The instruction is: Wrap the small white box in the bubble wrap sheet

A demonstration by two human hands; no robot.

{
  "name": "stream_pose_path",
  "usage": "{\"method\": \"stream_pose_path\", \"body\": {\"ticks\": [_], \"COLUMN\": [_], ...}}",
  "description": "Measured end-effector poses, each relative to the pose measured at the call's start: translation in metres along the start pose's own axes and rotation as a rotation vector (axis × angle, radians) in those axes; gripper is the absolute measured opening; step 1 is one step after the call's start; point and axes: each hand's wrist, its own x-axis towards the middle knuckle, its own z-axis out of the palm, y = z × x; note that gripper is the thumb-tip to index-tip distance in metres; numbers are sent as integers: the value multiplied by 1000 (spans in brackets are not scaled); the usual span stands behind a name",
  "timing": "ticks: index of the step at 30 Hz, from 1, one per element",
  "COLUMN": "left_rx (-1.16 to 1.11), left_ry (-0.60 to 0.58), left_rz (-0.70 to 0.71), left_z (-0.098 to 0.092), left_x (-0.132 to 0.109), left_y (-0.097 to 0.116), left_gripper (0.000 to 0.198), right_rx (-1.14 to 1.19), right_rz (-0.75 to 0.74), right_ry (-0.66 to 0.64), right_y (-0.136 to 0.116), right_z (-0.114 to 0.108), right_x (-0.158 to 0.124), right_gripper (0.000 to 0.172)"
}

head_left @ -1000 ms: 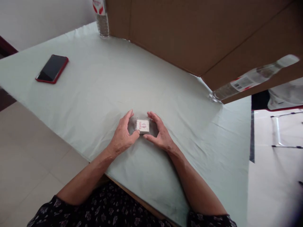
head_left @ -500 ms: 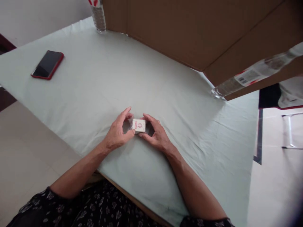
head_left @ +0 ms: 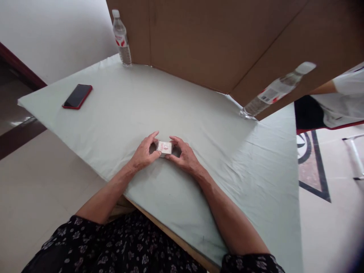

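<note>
A small white box (head_left: 165,148) with red print, seemingly in clear wrap, sits low over the cloth near the table's front. My left hand (head_left: 144,152) holds its left side, with the thumb at the near left corner and the fingers curved behind. On the other side my right hand (head_left: 184,154) grips the right end between thumb and fingers. Gaps show between each palm and the box. The fingertips at the box's far side are partly hidden.
A pale green cloth covers the table (head_left: 136,102). A phone (head_left: 77,96) in a red case lies at the left. Behind stands a cardboard panel (head_left: 187,41), with a water bottle (head_left: 122,40) at its left and another bottle (head_left: 274,93) at its right. Someone's arm (head_left: 322,88) shows at the right.
The head view has tilted up, so the bottles show in full and the phone appears further right and lower. Both hands keep the same hold on the box.
</note>
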Motion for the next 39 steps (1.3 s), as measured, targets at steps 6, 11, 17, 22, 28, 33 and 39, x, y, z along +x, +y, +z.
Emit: {"method": "stream_pose_path", "body": {"ticks": [6, 11, 17, 22, 28, 33, 39], "left_rx": [-54, -85, -83, -60, -62, -66, -161], "left_ry": [-30, -27, -35, -12, 32, -89, -118], "left_rz": [18, 31, 56, 53, 46, -9, 50], "left_z": [-4, -3, 1, 2, 4, 3, 5], "left_x": [1, 2, 2, 2, 2, 2, 2], "left_y": [3, 4, 3, 3, 10, 14, 9], "left_gripper": [82, 79, 80, 78, 79, 95, 99], "right_rx": [-1, -185, -392, -471, -346, -275, -255], "right_rz": [-36, -149, -275, -318, -197, -156, -57], "right_ry": [60, 150, 31, 14, 128, 213, 302], "right_y": [-8, -24, -35, -39, -43, -52, -41], "right_z": [-14, -19, -17, -13, -10, -23, -40], "right_x": [-6, -1, 17, 26, 30, 37, 67], "right_gripper": [65, 25, 19, 26, 20, 18, 18]}}
